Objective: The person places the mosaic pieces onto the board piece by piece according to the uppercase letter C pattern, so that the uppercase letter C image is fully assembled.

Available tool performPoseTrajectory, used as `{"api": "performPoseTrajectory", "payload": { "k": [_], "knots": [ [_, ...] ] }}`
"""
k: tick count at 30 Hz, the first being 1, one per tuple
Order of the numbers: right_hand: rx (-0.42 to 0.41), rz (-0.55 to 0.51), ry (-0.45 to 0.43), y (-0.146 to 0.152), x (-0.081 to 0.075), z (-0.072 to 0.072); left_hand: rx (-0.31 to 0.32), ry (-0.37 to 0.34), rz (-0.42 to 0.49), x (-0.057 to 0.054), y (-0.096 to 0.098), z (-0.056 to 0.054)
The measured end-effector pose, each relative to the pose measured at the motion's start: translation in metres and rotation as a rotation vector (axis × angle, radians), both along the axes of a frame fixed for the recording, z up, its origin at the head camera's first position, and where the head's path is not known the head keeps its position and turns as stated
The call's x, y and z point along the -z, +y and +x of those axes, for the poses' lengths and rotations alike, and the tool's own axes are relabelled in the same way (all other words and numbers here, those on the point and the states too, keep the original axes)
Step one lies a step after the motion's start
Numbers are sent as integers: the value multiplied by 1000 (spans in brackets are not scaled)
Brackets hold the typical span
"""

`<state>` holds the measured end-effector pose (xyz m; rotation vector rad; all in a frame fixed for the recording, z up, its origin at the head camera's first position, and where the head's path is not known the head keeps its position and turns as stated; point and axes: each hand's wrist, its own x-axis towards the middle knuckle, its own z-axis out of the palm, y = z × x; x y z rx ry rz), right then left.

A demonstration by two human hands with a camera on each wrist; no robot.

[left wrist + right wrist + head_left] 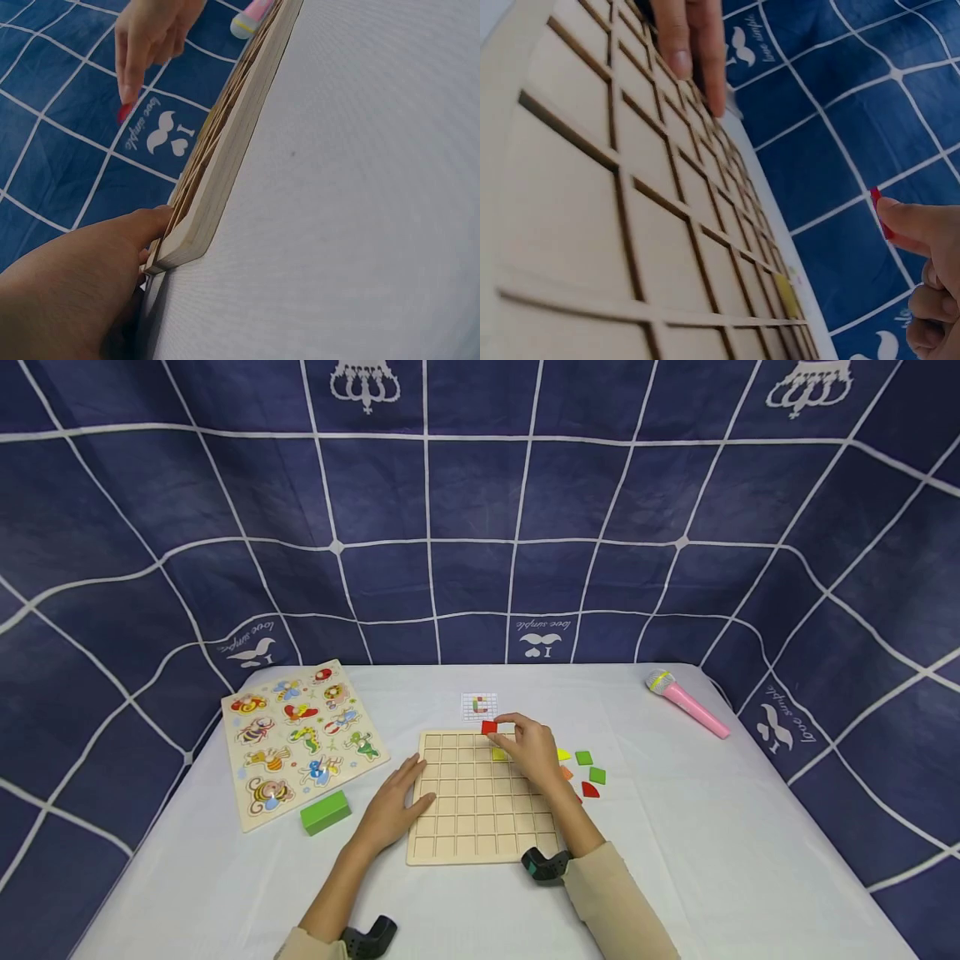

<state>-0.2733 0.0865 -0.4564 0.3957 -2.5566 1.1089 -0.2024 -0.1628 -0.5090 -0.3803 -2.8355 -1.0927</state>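
Between thumb and fingertips my right hand (pixel 534 750) pinches a small red square tile (pixel 489 727), held above the far edge of a wooden grid board (pixel 465 810). The right wrist view shows the same red tile (pixel 881 213) raised off the board. One yellow tile (pixel 499 754) sits in a cell near the board's far side, partly behind the right hand. At the board's left edge rests my left hand (pixel 393 806), its thumb lying over the rim. Just past the far edge lies a white pattern card (pixel 479 707) with a coloured figure on a grid.
Right of the board lie loose green (pixel 583 758), red (pixel 590 790), orange and yellow pieces, some hidden by the right arm. An insect puzzle board (pixel 303 743) and a green block (pixel 326 812) are at left. A pink toy microphone (pixel 693 708) lies at far right.
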Motion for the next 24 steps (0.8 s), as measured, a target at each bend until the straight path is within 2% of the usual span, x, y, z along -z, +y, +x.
{"api": "performPoseTrajectory", "payload": {
  "k": [4,11,18,24],
  "knots": [
    [-4,17,-49,-7,12,-1,2,2,4,0,0,0],
    [-4,105,-100,-12,28,1,-1,1,2,-1,0,1],
    [5,157,-111,-12,37,2,-3,4,1,0,0,1],
    [1,164,-109,-11,38,2,-5,2,5,-1,1,1]
  ]
}}
